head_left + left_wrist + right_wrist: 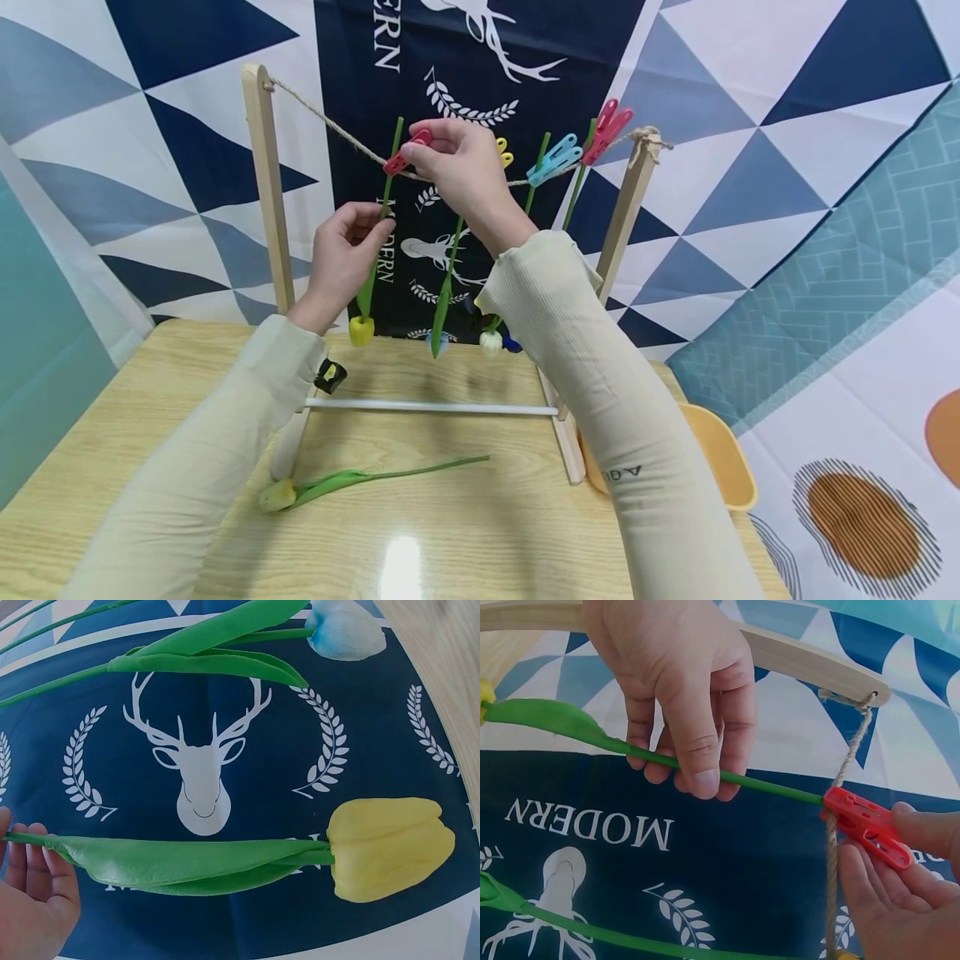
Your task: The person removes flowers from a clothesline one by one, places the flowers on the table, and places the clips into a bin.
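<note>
My left hand [345,250] pinches the green stem of a yellow tulip [390,847], which hangs head down. Above it, my right hand [472,171] holds a red clothespin [866,825] by its handles, between thumb and fingers. In the right wrist view the clothespin's nose meets both the stem and the twine rope [847,761]. Beside this flower hangs a blue-and-white tulip [346,630]; its yellow clothespin [504,152] is partly behind my right hand. Farther right, a blue clothespin [555,160] and another red clothespin [607,133] grip stems on the rope.
The rope runs between a left wooden post [268,192] and a right wooden post [626,217], joined low by a white rod [435,407]. A pale yellow tulip [326,483] lies on the wooden table [337,550]. An orange basket [738,475] stands right, partly behind my sleeve.
</note>
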`<state>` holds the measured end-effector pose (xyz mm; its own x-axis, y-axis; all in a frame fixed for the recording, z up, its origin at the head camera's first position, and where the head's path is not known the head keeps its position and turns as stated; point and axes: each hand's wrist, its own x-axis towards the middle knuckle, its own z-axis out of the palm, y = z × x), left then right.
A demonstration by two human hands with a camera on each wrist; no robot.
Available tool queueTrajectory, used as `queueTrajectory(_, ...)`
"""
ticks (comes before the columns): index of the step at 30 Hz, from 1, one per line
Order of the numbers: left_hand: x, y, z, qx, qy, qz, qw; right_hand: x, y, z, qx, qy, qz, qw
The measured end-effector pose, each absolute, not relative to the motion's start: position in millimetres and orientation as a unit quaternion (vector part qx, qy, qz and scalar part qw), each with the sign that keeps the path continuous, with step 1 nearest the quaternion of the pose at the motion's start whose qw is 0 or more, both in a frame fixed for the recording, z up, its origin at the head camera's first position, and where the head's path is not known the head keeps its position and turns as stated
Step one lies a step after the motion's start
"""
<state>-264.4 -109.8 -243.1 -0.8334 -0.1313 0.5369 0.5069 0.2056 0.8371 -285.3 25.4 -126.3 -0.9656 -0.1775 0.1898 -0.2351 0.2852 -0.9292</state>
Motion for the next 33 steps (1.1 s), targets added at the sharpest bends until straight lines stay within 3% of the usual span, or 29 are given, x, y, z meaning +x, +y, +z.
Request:
queueTrajectory(13,-281.7,-121.2,-262.3,-0.144,-0.704,-0.633,0.287,-284.3,30.6,-131.5,0.146,-0.764,0.626,0.054)
queueTrajectory(23,-263.2,-124.5,-256.0,-0.125,-0.703,-0.643,0.278,-284.7,30.9,-135.0,0.154,-0.711,0.681,0.089)
queueTrajectory(33,-272.6,-137.1,-272.5,-0.110,-0.715,-0.626,0.291,-282.1,28.6,-132.7,0.178,-0.708,0.674,0.113)
